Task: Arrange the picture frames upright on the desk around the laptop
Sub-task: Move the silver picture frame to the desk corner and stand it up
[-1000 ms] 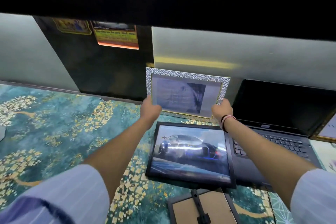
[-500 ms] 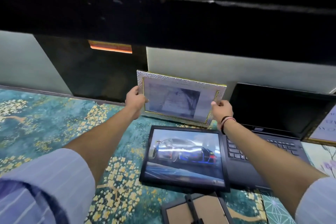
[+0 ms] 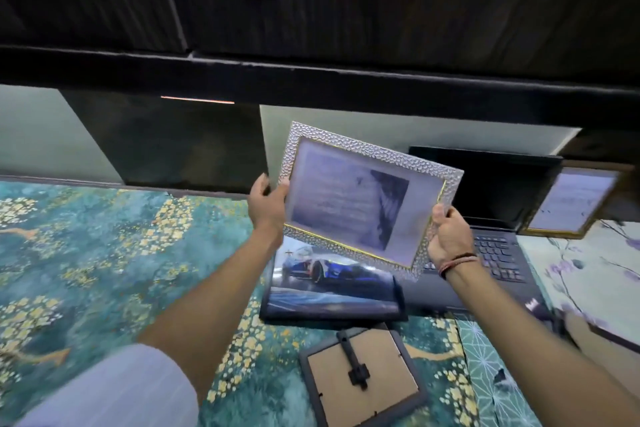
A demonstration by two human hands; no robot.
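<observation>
From the head camera I see both hands up off the table with the silver frame point(image 3: 369, 199) between them, tilted, its right end dipping toward the laptop point(image 3: 491, 218). My left hand point(image 3: 267, 206) is clamped on the frame's left edge and my right hand point(image 3: 448, 236) grips its lower right corner. The frame hangs just left of the laptop and above the car frame point(image 3: 332, 284), which lies on the table against the laptop's left side. Nearer me than the car frame, a face-down frame point(image 3: 362, 374) shows its back stand. A gold frame point(image 3: 573, 201) stands right of the laptop. I judge the silver frame light and rigid, its glazed front fragile and smudge-prone, so I'd keep holding it by the textured edges.
</observation>
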